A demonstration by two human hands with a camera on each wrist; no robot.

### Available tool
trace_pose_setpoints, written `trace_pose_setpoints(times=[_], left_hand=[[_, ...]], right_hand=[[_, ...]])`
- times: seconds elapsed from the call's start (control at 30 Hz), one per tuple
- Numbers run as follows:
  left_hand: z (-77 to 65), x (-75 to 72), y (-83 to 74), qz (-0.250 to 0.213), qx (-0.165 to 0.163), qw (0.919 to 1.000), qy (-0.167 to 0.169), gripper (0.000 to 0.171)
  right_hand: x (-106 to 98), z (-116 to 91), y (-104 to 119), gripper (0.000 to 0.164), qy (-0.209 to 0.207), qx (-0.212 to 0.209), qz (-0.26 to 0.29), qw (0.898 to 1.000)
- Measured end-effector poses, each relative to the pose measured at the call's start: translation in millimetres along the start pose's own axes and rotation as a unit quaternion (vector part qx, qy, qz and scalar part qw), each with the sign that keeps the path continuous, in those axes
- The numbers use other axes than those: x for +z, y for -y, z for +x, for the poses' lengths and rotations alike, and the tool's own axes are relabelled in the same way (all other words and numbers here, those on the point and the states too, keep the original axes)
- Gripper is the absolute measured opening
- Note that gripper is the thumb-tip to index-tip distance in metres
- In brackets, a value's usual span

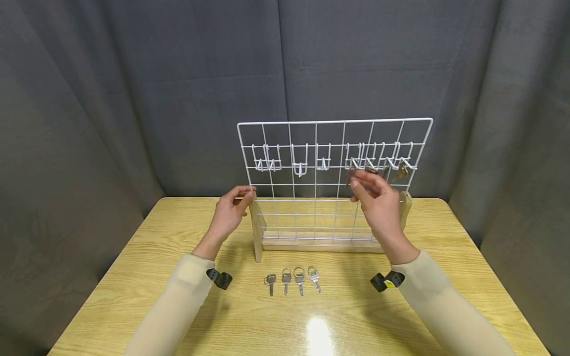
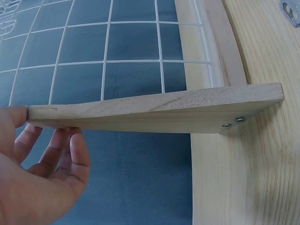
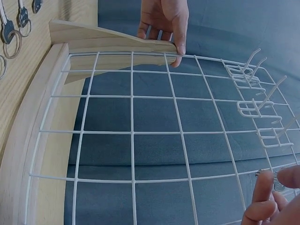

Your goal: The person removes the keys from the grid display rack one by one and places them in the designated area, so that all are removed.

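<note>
My left hand (image 1: 229, 211) pinches the upper end of the wooden side support (image 2: 154, 110) of a stand, thumb on one side and fingers on the other. The stand carries a white wire grid (image 1: 315, 200) with a row of white hooks (image 3: 255, 108). At a hook right of the middle, my right hand (image 1: 380, 200) pinches a metal key (image 3: 278, 184) between thumb and fingers, mostly covered by the fingertips. Just right of it, more keys hang from hooks, among them a brass-coloured key (image 1: 402, 172). The hooks on the left half carry nothing.
Several keys with rings (image 1: 299, 281) lie in a row on the wooden table (image 1: 178, 247), in front of the stand's base bar (image 1: 320, 244). A dark grey curtain (image 1: 200, 99) hangs behind and at both sides.
</note>
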State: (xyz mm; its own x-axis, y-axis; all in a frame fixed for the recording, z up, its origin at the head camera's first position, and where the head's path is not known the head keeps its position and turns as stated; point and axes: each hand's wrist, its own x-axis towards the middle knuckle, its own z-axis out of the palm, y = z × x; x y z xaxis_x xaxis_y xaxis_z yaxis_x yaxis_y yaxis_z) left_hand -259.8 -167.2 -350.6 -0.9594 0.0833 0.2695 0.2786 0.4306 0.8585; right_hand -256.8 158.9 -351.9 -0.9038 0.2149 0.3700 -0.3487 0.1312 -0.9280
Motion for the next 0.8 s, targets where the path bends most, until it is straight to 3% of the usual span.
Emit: trace_pose_setpoints(times=[0.23, 0.47, 0.8], left_hand=[[0.1, -0.4, 0.4, 0.008, 0.004, 1.0, 0.0, 0.033], [0.9, -0.3, 0.5, 0.009, 0.005, 0.9999, 0.0, 0.032], [0.3, -0.2, 0.0, 0.011, 0.005, 0.9999, 0.0, 0.033]], right_hand=[[3.6, -0.1, 2.4, 0.029, -0.007, 0.017, 0.032, 0.999], [5.9, 0.9, 1.9, 0.016, -0.018, 0.005, 0.081, 0.997], [5.7, 3.0, 4.1, 0.03, -0.001, -0.035, 0.047, 0.998]])
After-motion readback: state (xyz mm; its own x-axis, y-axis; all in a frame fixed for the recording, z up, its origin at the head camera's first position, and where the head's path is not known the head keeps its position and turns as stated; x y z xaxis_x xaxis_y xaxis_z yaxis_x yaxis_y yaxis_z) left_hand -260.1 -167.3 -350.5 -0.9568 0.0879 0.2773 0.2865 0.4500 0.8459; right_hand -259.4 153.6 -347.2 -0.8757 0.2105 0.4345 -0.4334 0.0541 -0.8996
